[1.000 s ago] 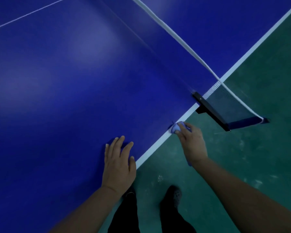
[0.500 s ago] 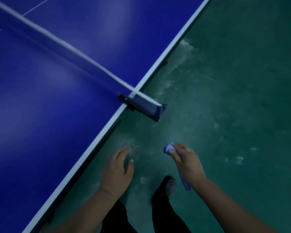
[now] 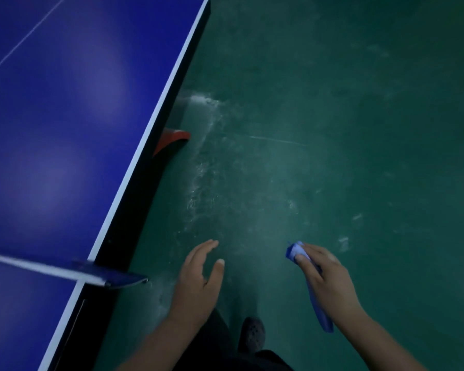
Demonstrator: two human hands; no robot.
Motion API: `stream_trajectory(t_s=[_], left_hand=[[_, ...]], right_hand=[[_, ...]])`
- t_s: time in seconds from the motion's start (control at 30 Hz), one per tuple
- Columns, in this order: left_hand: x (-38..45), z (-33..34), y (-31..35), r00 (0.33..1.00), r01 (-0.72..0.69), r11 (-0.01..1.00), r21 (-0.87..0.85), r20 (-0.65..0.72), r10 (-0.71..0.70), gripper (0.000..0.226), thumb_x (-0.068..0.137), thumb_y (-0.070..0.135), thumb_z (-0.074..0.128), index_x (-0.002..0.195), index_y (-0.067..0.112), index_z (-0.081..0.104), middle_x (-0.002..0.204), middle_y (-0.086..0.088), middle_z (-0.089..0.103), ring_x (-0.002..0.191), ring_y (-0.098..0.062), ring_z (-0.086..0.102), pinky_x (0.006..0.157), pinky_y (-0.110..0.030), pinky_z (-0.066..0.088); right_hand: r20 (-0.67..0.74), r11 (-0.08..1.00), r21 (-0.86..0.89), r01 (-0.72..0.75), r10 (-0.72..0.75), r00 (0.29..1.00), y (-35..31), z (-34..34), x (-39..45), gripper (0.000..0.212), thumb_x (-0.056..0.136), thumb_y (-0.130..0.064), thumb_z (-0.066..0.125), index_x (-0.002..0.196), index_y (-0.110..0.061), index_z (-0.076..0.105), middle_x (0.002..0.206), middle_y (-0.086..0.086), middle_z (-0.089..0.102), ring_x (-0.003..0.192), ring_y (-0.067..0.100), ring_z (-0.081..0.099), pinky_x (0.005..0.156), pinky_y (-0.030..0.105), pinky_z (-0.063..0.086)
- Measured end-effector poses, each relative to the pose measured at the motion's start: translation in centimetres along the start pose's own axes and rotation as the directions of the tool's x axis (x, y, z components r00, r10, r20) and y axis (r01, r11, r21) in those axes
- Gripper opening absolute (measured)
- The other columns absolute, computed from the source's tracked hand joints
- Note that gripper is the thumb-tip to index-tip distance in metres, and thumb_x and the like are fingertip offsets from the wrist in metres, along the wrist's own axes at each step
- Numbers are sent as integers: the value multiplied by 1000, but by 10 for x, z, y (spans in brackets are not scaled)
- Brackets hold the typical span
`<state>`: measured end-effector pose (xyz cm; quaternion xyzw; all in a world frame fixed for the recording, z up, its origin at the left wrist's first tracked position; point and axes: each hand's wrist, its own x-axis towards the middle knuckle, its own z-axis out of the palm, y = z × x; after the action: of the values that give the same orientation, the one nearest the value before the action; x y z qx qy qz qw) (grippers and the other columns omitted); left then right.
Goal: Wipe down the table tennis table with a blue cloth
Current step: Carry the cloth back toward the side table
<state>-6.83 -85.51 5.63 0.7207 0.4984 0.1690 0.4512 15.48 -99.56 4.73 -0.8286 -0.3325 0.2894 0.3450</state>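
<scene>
The blue table tennis table [image 3: 65,116] with its white edge line fills the left of the head view. My right hand [image 3: 324,279] grips a bunched blue cloth [image 3: 295,250] out over the green floor, well to the right of the table; one end of the cloth hangs below my wrist. My left hand [image 3: 198,279] hovers with relaxed fingers over the floor, holding nothing, just right of the net post [image 3: 115,278].
The net with its white top band [image 3: 24,263] crosses the table at the lower left and its post juts past the edge. A red table foot [image 3: 172,139] shows under the table side. The green floor [image 3: 332,129] is scuffed white. My dark shoe [image 3: 252,333] stands below.
My left hand has lifted off the table and my right hand has taken the cloth away from the table edge. The view has swung right, so the table and net now lie to the left.
</scene>
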Motion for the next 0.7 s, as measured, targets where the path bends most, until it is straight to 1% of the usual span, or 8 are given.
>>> stream_trajectory(t_s=[0.1,0.23,0.3,0.37,0.47,0.53,0.6,0.7], left_hand=[[54,-2,28,999,6,998,-57,-35,-8,34,96,22,61,122,42,55,130,24,53,123,13,44,103,-6,30],[140,-7,49,995,12,995,-97,-95,-21,31,91,33,59,119,46,55,127,32,52,121,15,45,102,-7,32],[191,-13,56,993,39,992,-119,-107,-52,32,94,29,62,119,47,55,127,32,52,120,17,44,103,-14,34],[245,-21,65,994,69,989,-129,-80,-80,37,94,23,64,118,49,54,127,27,55,121,15,45,105,-21,36],[331,-32,87,995,80,988,-130,-55,-88,37,94,25,64,118,50,53,129,20,57,122,5,49,106,-27,40],[392,-34,105,997,52,989,-137,-45,-59,33,93,31,64,119,49,53,127,22,57,121,8,49,104,-25,40],[450,-32,128,1000,17,989,-146,-17,-20,32,92,34,63,120,47,54,126,25,56,118,12,49,102,-21,40],[536,-17,170,999,-29,988,-154,27,33,32,90,35,61,119,49,53,128,23,57,121,8,50,103,-20,39]], right_hand=[[-26,998,66,11,-9,1000,-23,-8,50,18,97,-30,62,109,-37,73,114,-31,60,110,-20,50,88,-3,31],[-36,995,93,30,-27,999,-57,-10,138,20,96,-31,61,111,-36,74,117,-27,64,113,-14,53,94,6,37],[-38,995,87,40,-37,999,-76,-10,191,20,96,-33,60,110,-38,73,118,-28,63,113,-14,53,95,11,38],[-37,995,93,24,-21,999,-99,-16,245,19,96,-35,59,108,-38,74,118,-27,64,112,-15,53,92,6,35],[-46,995,93,26,-21,999,-138,-32,330,17,97,-34,59,100,-45,71,115,-27,64,108,-19,51,85,-3,32],[-75,996,78,44,-38,996,-158,-47,387,19,97,-35,59,95,-52,67,112,-29,64,106,-22,51,84,-4,31],[-110,996,76,39,-30,994,-175,-63,438,19,98,-37,58,92,-53,66,110,-31,64,107,-21,52,84,-3,32],[-167,994,101,33,-15,986,-191,-90,516,18,98,-36,58,94,-51,68,111,-33,63,109,-18,53,85,-2,32]])
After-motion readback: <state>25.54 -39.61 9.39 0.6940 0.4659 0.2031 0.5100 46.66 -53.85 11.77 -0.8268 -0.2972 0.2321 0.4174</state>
